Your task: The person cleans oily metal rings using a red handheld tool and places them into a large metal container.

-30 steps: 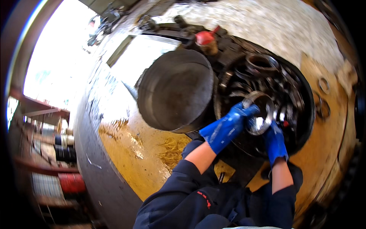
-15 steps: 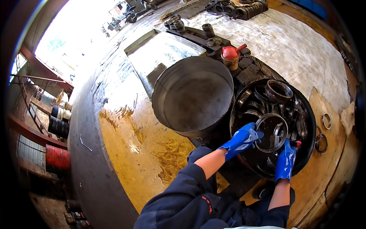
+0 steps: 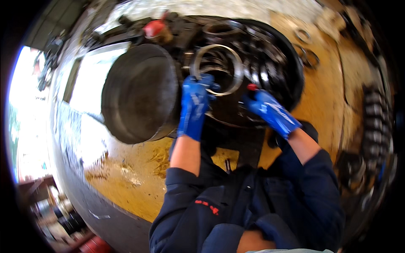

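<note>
My left hand (image 3: 195, 103), in a blue rubber glove, grips a pale metal ring (image 3: 239, 69) by its lower left side. The ring is held up over a round black tub (image 3: 301, 69) that contains dark liquid and several oily metal rings (image 3: 265, 76). To the right of the ring, my right hand (image 3: 272, 111), also gloved in blue, is closed around a red-handled brush (image 3: 252, 87). Only the brush's red end shows clearly; its bristles are hidden or blurred. The brush and the held ring are apart.
Left of the tub stands a wide, deep metal drum (image 3: 141, 90). Behind it are a red scoop (image 3: 154, 28) and a shallow metal tray (image 3: 78, 82). Loose rings (image 3: 311, 60) lie on the boards at right, with a row of ridged metal parts (image 3: 374, 122) farther right.
My view has turned right, blurring the picture. The ring has moved away from the brush, and my right hand has drawn back from the ring's opening. Both hands keep their hold.
</note>
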